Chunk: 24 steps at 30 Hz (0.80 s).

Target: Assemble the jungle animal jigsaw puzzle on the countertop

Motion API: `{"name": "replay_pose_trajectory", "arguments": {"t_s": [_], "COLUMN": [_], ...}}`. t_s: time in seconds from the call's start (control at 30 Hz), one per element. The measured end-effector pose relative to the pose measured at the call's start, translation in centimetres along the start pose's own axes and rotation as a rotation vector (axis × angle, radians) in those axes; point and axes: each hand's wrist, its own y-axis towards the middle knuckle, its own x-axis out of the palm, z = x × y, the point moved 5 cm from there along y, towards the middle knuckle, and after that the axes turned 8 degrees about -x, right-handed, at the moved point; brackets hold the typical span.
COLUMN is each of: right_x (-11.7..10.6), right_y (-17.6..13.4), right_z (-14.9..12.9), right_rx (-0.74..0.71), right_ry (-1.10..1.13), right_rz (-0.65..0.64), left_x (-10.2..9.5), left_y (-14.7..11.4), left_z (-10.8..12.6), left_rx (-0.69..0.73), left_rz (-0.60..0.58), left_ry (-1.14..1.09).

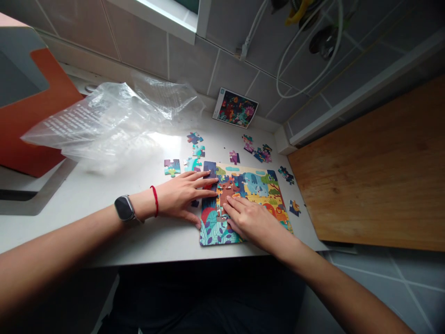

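Printed-cardboard puzzle board lies flat on the white table, directly under the fingers of both our hands. We hold our left hand released, palm down and fingers spread; its fingertips rest on the board's dark left strip, and its thumb points to the board's left edge. We hold our right hand unclenched, fingers extended close together, with the fingertips on the brown section; we cannot tell whether a loose piece lies beneath them. On our left wrist we wear a dark-faced watch and, nearer the hand, a red cord.

Just beyond our left hand we have a green-and-purple piece and teal pieces. Ahead of our right hand lie a purple piece and, farther off, a dark cluster of pieces; to its right sits an orange-and-blue piece. Well ahead of both hands, a picture card leans at the wall. Farther left of our left hand we see a clear plastic bag.
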Motion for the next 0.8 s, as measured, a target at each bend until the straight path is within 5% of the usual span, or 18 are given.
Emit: {"name": "replay_pose_trajectory", "arguments": {"t_s": [0.4,0.8], "right_x": [0.6,0.7], "right_y": [-1.4,-3.0], "right_z": [-1.3,-1.4], "right_rx": [-0.066,-0.009], "right_ry": [-0.099,0.096], "right_rz": [0.139,0.343], "left_x": [0.2,0.2], "left_y": [0.0,0.0], "left_z": [-0.2,-0.1], "left_rx": [-0.007,-0.01], "left_rz": [-0.016,-0.031], "left_ry": [-0.005,0.032]}}
